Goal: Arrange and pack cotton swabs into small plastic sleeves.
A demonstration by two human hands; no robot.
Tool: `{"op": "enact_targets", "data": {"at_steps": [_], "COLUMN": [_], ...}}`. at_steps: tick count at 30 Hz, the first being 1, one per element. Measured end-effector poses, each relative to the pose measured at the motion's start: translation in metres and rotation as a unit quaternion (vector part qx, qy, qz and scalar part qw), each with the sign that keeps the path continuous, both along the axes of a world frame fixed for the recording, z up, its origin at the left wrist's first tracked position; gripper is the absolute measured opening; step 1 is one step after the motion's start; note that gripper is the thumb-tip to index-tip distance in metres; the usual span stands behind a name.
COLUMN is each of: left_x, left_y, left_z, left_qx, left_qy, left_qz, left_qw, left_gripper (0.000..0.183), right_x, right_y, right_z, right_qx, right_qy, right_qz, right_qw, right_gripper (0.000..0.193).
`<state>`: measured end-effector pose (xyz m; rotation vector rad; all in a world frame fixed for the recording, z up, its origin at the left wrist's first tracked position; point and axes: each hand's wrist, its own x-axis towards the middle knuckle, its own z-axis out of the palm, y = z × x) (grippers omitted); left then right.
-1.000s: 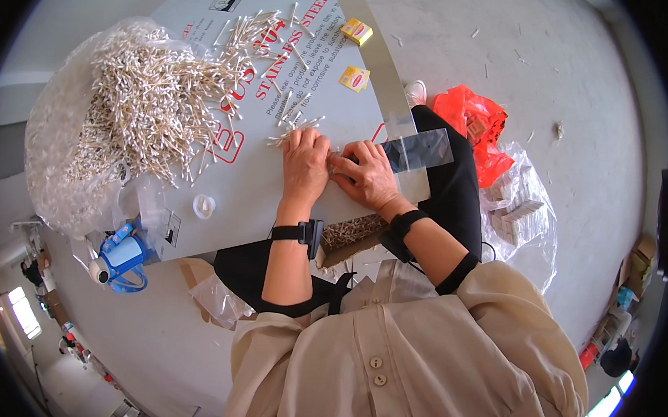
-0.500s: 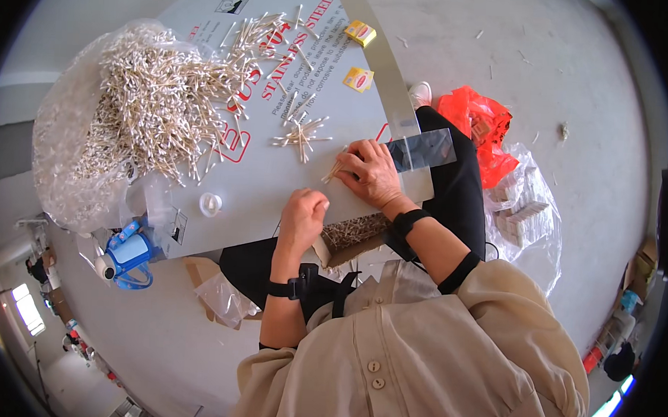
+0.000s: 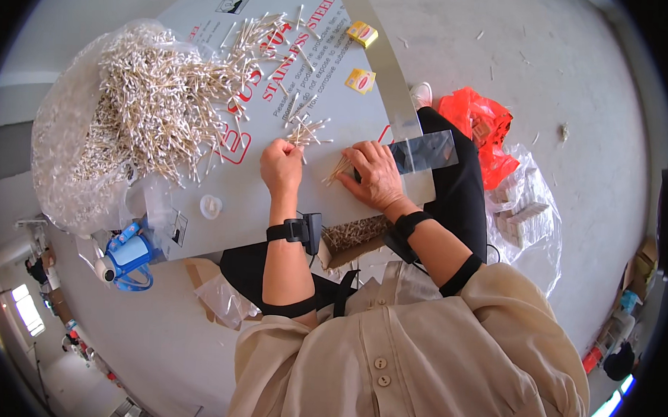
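My left hand [image 3: 281, 167] is closed in a pinch at the near edge of a small loose pile of cotton swabs [image 3: 307, 130], its fingertips on the swabs there. To its right, my right hand [image 3: 376, 174] rests low over the table with its fingers closed round a small bunch of cotton swabs [image 3: 337, 171], whose tips stick out to the left. A large heap of cotton swabs [image 3: 156, 96] spills from a clear plastic bag [image 3: 61, 133] at the left, and more swabs lie scattered toward the far side.
Two yellow packets [image 3: 360, 80] lie near the right edge of the grey table [image 3: 260, 198]. A round clear container [image 3: 210, 207] stands near the front. Below the edge is an open carton of swabs [image 3: 351, 235]. A blue jug [image 3: 129, 255], red bag [image 3: 478, 118] and clear bag [image 3: 531, 210] surround the table.
My left hand has moved forward and left, from beside the table's front edge to the small swab pile. My right hand has barely moved and keeps its bunch.
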<state>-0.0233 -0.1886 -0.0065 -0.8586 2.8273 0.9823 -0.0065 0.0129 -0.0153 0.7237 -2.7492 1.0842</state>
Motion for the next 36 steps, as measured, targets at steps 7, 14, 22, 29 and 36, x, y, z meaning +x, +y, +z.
{"op": "enact_targets", "data": {"at_steps": [7,14,22,29,36], "left_x": [0.026,0.072,0.018,0.013,0.009], "left_y": [-0.006,0.002,0.014,0.015,0.021], "left_z": [0.019,0.036,0.003,0.004,0.028], "left_qx": [0.198,0.200,-0.167,-0.082,-0.067], "left_qy": [0.023,-0.053,0.123,0.033,0.148], "left_qz": [-0.066,-0.217,-0.102,-0.148,-0.190], "left_qw": [0.978,0.954,0.973,0.985,0.968], "left_gripper": [0.014,0.014,0.018,0.014,0.023], "right_x": [-0.001,0.000,0.002,0.000,0.000], "right_y": [0.002,0.001,-0.001,0.000,0.001], "right_z": [-0.003,-0.003,-0.002,-0.001,-0.001], "right_qx": [-0.007,-0.027,-0.040,-0.050,-0.051], "right_qy": [0.001,0.023,0.009,0.012,0.003], "right_qz": [0.000,-0.003,0.011,0.014,0.010], "right_qw": [1.000,0.999,0.999,0.999,0.999], "right_gripper": [0.042,0.039,0.030,0.026,0.027]}}
